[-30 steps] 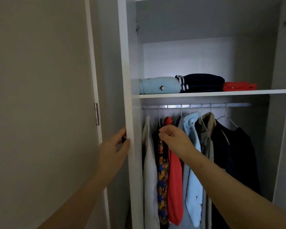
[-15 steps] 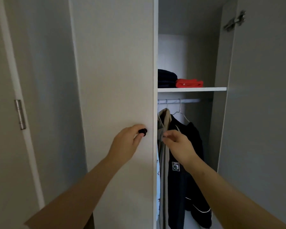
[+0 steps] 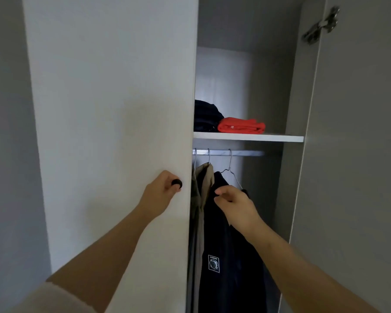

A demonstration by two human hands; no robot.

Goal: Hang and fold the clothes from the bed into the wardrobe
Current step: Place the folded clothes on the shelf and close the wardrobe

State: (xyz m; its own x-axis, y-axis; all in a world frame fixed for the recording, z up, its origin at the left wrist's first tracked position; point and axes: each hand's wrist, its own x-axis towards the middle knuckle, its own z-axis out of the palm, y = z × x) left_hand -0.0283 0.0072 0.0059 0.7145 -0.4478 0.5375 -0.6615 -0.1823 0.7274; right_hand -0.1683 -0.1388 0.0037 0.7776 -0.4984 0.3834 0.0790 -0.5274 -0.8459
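Gripping the knob with my left hand, I rated the centre-frame jacket limp, collar-graspable; right hand: pinch indeterminate.

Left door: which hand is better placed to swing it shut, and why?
Left. The left hand grips the knob on the door; the right hand is inside the opening, in front of the dark jacket, and should probably withdraw first.

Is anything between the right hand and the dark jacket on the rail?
Nothing visible does. The right hand is directly in front of the dark jacket, near its collar. The left door, held by the left hand at its knob, covers only the wardrobe's left part.
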